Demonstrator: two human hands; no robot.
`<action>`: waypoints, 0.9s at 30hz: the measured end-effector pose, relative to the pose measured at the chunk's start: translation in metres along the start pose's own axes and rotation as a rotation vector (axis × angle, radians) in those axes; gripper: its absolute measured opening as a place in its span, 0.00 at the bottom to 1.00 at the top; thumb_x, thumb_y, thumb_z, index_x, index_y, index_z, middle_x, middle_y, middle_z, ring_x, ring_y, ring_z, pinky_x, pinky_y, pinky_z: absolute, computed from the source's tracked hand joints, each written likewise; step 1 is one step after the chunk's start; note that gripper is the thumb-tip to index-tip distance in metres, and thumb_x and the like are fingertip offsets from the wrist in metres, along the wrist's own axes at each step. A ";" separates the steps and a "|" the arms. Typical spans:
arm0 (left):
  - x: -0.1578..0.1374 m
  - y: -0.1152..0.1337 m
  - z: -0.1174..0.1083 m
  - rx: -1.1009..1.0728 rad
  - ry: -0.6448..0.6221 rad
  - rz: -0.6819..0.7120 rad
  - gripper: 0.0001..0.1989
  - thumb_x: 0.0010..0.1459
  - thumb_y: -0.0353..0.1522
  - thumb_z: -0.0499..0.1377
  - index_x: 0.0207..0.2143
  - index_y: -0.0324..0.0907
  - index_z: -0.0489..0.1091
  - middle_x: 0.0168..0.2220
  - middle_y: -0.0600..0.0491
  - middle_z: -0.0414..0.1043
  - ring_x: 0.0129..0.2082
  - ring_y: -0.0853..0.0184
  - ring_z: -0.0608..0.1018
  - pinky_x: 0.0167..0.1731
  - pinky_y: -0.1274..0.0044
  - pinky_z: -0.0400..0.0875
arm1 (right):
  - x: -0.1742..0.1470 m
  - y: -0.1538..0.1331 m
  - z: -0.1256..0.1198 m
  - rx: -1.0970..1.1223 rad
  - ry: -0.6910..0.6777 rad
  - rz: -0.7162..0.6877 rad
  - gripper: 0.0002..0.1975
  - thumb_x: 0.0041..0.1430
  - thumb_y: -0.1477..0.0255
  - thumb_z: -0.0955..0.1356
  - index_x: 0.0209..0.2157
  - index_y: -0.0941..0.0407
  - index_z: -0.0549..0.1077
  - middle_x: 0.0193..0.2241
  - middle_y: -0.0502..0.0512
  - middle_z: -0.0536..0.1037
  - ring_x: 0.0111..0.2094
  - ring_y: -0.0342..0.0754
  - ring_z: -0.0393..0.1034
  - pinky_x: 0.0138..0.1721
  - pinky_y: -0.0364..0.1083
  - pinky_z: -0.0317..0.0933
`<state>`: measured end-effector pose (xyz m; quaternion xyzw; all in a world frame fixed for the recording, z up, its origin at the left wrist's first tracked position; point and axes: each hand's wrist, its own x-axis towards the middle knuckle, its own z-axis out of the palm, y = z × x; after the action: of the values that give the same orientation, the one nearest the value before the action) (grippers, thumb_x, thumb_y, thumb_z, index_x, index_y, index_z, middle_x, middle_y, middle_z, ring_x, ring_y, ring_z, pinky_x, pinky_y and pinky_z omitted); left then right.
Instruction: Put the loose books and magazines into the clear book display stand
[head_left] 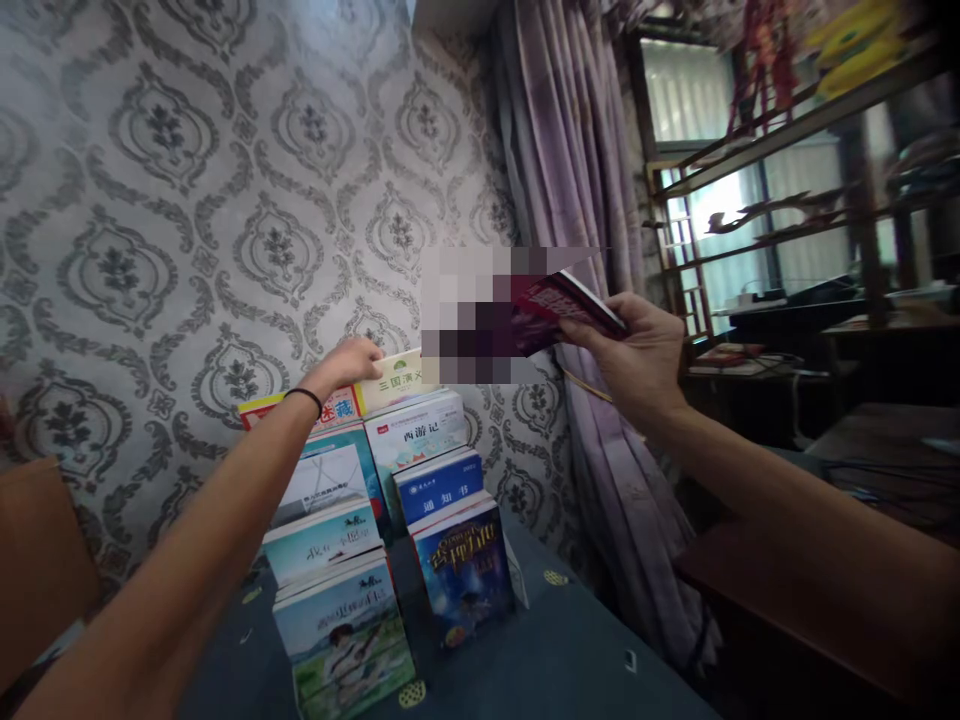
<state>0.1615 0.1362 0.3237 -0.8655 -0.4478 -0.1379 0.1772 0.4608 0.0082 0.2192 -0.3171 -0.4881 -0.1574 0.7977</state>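
Observation:
My right hand (643,358) grips a dark red and purple book (544,310) by its edge, thumb on the cover and fingers behind. A pixelated patch hides much of that book's far end. At the back of the right row of books, my left hand (352,362), with a black band on the wrist, is closed on the top left corner of a cream book (397,375). In front of it lean a white book (420,432), a blue book (442,490) and a dark blue book with gold lettering (465,570).
A second row on the left has a green-covered book (349,630) in front and a teal book (322,545) behind it. Both rows stand on a dark patterned cloth (555,640). A cardboard box (49,560) is at left; a purple curtain (577,180) and shelving (795,235) are at right.

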 end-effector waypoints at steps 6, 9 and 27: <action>-0.002 -0.006 0.000 -0.019 0.030 0.003 0.09 0.47 0.31 0.60 0.32 0.40 0.78 0.30 0.53 0.76 0.33 0.65 0.72 0.30 0.76 0.59 | -0.002 -0.004 0.033 0.141 -0.088 0.008 0.10 0.48 0.68 0.76 0.25 0.52 0.71 0.22 0.45 0.73 0.25 0.45 0.67 0.28 0.46 0.63; 0.000 -0.011 0.001 -0.031 0.031 -0.007 0.09 0.46 0.31 0.59 0.30 0.39 0.78 0.26 0.55 0.72 0.31 0.65 0.71 0.29 0.76 0.58 | -0.004 0.001 0.051 0.183 -0.139 0.008 0.11 0.47 0.69 0.77 0.25 0.52 0.71 0.22 0.45 0.72 0.26 0.46 0.68 0.28 0.45 0.62; 0.003 -0.021 0.006 -0.187 -0.017 -0.031 0.13 0.45 0.30 0.59 0.34 0.37 0.78 0.25 0.56 0.69 0.29 0.66 0.69 0.31 0.75 0.58 | -0.022 0.033 0.101 0.133 -0.464 0.088 0.13 0.47 0.63 0.73 0.23 0.54 0.67 0.21 0.47 0.69 0.26 0.45 0.62 0.28 0.44 0.56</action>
<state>0.1464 0.1519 0.3231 -0.8725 -0.4476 -0.1743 0.0897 0.4001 0.0981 0.2212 -0.3122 -0.6534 -0.0130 0.6895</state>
